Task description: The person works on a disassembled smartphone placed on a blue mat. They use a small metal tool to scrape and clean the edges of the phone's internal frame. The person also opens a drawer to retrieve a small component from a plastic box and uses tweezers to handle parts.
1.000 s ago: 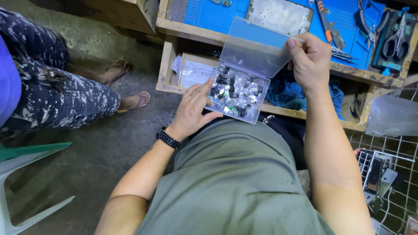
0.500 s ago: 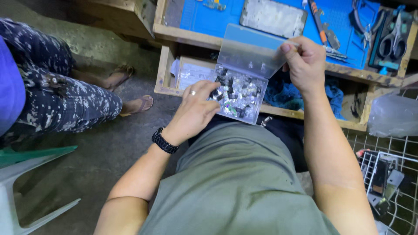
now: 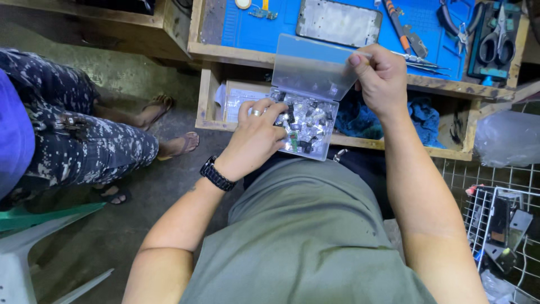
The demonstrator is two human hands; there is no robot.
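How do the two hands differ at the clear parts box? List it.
The left hand wears a ring and a black wristwatch; the right hand is bare. The left hand's fingers reach into the small parts; the right hand pinches the raised lid. Both touch the same clear box.

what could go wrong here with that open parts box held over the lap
The clear parts box is off the bench, propped by the left hand while the right hand pinches only the open lid. A slip could tip it and scatter the small components onto the floor. Digging with the left fingers could also flick pieces over the low rim.
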